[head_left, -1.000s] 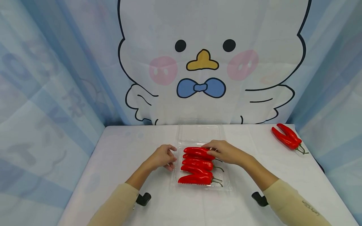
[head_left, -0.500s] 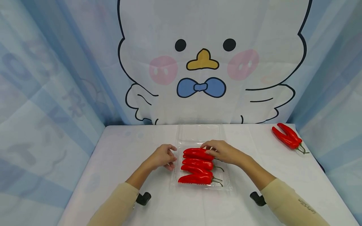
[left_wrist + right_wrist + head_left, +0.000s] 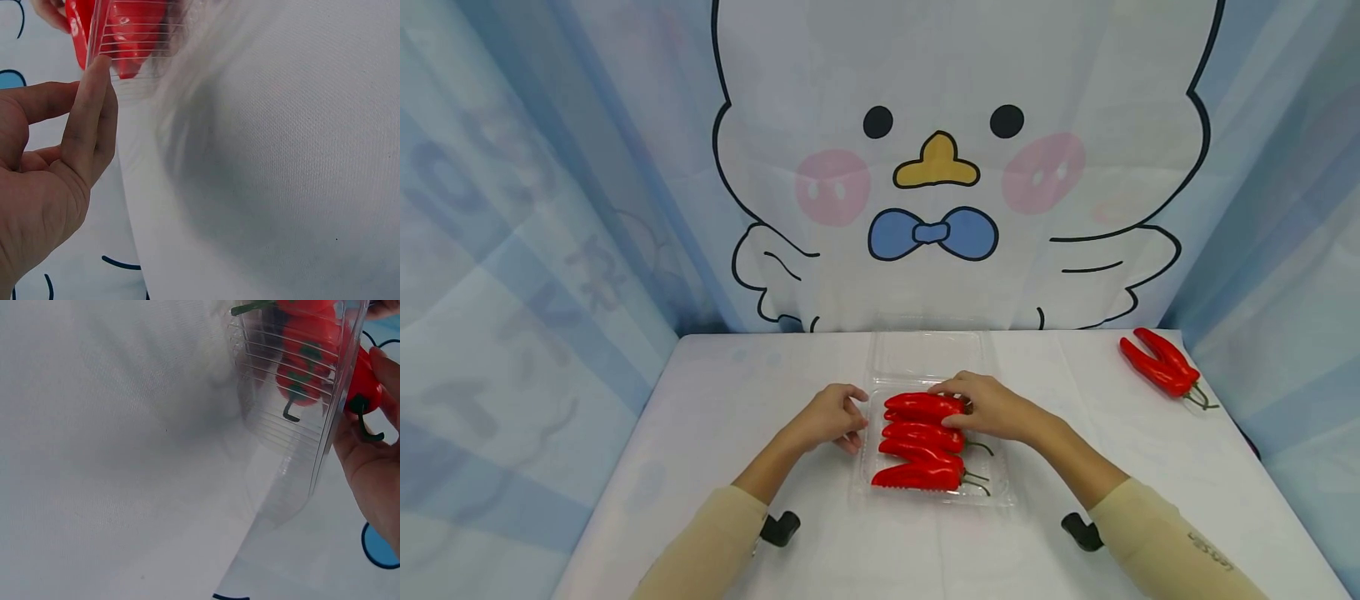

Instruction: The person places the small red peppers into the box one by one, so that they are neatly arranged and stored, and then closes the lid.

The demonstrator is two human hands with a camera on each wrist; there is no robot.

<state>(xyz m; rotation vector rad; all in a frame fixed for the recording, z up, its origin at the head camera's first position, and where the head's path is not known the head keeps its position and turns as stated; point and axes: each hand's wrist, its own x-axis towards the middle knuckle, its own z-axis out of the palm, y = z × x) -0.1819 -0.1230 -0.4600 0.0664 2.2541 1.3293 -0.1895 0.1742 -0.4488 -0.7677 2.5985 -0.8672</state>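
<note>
A clear plastic clamshell box (image 3: 872, 492) lies with its lid folded back on the table, holding several glossy red chili peppers (image 3: 919, 476) in rows, stems to the right. My right hand (image 3: 988, 407) grips the farthest chili pepper (image 3: 917, 406) by its stem end, fingers behind and thumb in front. In the right wrist view this pepper (image 3: 362, 390) shows above the box rim, its green stem bent beside my fingers. My left hand (image 3: 831, 417) stays at the box's left side; in the left wrist view, its fairly straight fingers (image 3: 90, 115) touch the box wall.
Two more red chili peppers (image 3: 1161, 367) lie at the table's far right corner. The clear lid (image 3: 931, 354) reaches toward the back curtain (image 3: 850, 292). White cloth covers the table (image 3: 760, 367).
My right hand has shifted slightly left along with the pepper it grips, and its thumb has come lower, nearer the row in front. My left hand has kept its place.
</note>
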